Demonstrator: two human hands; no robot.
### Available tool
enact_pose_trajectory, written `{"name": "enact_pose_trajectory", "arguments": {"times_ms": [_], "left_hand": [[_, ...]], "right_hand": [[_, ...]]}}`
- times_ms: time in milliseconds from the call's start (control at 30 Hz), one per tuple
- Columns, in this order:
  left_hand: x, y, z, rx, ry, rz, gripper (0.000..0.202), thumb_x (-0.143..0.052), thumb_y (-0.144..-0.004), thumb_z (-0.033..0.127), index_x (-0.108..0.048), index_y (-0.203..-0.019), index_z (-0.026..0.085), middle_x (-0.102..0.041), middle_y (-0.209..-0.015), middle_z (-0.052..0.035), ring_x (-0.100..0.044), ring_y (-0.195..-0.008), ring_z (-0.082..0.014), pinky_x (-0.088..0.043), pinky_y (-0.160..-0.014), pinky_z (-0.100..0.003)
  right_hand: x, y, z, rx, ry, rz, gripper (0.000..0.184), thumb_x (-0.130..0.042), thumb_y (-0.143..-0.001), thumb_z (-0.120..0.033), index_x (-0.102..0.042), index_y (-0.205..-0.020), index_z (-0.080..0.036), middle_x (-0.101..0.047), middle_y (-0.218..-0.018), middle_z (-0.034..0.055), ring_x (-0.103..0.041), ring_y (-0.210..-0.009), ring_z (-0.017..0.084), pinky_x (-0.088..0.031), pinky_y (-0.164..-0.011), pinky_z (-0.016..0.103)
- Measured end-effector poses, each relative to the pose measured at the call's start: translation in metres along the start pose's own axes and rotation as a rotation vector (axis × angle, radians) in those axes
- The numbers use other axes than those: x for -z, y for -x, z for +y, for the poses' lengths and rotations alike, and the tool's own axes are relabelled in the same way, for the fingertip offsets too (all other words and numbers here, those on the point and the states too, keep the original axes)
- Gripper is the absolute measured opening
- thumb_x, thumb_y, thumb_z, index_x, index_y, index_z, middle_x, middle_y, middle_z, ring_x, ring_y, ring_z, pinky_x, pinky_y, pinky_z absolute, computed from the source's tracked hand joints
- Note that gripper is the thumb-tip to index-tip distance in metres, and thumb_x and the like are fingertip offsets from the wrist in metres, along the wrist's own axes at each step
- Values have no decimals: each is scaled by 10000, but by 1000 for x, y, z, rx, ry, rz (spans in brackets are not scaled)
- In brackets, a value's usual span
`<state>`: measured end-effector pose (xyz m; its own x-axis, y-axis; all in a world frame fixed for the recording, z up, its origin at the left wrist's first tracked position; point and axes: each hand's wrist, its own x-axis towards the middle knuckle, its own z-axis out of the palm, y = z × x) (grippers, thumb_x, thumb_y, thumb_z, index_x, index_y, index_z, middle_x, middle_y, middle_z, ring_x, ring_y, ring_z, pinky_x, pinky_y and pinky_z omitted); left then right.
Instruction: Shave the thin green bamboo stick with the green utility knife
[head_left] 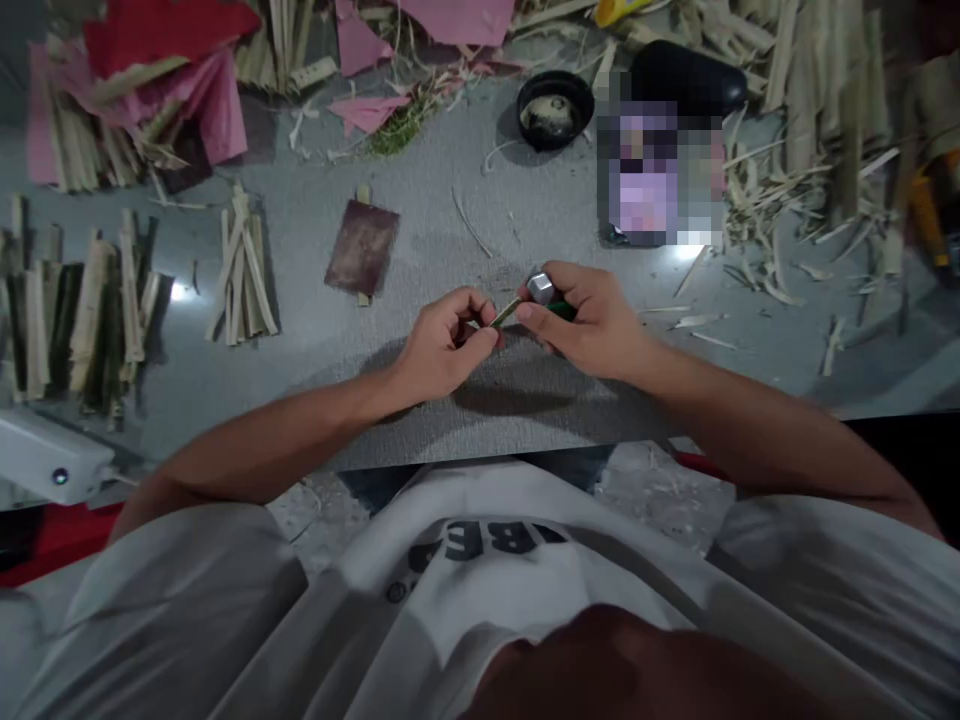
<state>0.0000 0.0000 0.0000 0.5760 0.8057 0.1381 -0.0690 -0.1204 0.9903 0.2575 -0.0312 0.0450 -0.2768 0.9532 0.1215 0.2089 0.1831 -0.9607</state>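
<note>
Probably bamboo strip [508,312] in left hand [448,343]

- Right hand [589,320] is wrapped round the green-and-silver tool [540,288], fingers swallowing most of the handle, and its working end is impossible to make out!
- Thin strip [507,312] between the hands, its ends lost at the fingertips, the left hand [448,345] covering the near one.
- Pixel blocks [649,190] mask whatever lies there, and bite into the black object [694,78] behind.
- Brown sheet [362,247] hides the middle of a slat [364,299], only its ends poking out.
- Black bowl [586,105]: contents too murky to name.
- Frame edges slice the white device [49,455] and the yellow item [619,10].
</note>
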Motion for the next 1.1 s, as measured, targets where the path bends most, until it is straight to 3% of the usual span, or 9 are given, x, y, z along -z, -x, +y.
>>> {"name": "enact_pose_trajectory", "arguments": {"times_ms": [167,267,367,467,567,700,867,1100], "left_hand": [[2,-1,-1,6,49,-53,252,-846,-1121,377,-626,-1113,254,-828,-950,8,-567,-598,-58,-474,-580,-207],[3,-1,1,-3,78,-86,288,-876,-1078,343,-605,-1132,263,-783,-892,48,-598,-591,-62,-518,-619,-231],[3,0,0,42,88,-81,281,-845,-1113,361,-584,-1176,278,-778,-808,66,-595,-540,-79,-478,-576,-245],[3,0,-6,68,156,-69,326,-799,-1209,505,-551,-1270,303,-785,-757,86,-545,-468,-92,-402,-497,-240],[2,-1,-9,75,241,-57,484,-774,-1250,718,-480,-1321,339,-743,-714,128,-527,-437,-107,-360,-464,-234],[0,0,-5,126,268,-32,636,-802,-1203,857,-412,-1291,362,-673,-696,166,-500,-430,-99,-344,-462,-223],[0,2,1,198,305,-75,559,-827,-1220,705,-394,-1233,351,-665,-765,151,-519,-506,-93,-392,-457,-180],[2,0,-5,182,363,-139,514,-868,-1171,601,-430,-1211,335,-799,-976,83,-521,-557,-69,-376,-471,-190]], "right_hand": [[-3,-1,-2,-29,15,20,326,-903,-1207,-469,-727,-1048,-245,-633,-814,-1,-572,-748,189,-412,-618,315],[-6,-1,-4,-53,-38,32,400,-925,-1224,-541,-703,-1044,-260,-608,-749,-30,-553,-642,171,-411,-586,316],[-9,-4,-6,-73,-95,68,465,-957,-1227,-611,-692,-1046,-274,-599,-703,-46,-534,-570,164,-407,-558,322],[-14,-10,-11,-98,-141,141,528,-931,-1253,-680,-674,-1019,-282,-600,-689,-40,-527,-563,165,-406,-547,317],[-20,-18,-16,-174,-249,193,599,-757,-1334,-746,-671,-982,-270,-606,-682,-21,-525,-557,163,-402,-541,305],[-23,-21,-19,-256,-416,30,696,-646,-1342,-833,-689,-972,-244,-603,-673,-14,-544,-539,164,-425,-529,300],[-11,-8,-8,-203,-425,-238,673,-797,-1294,-828,-738,-1020,-216,-629,-721,-19,-564,-583,146,-476,-555,271],[-8,-6,1,-178,-396,-364,686,-830,-1274,-854,-746,-1053,-210,-650,-734,-30,-586,-608,132,-489,-547,228]]}}
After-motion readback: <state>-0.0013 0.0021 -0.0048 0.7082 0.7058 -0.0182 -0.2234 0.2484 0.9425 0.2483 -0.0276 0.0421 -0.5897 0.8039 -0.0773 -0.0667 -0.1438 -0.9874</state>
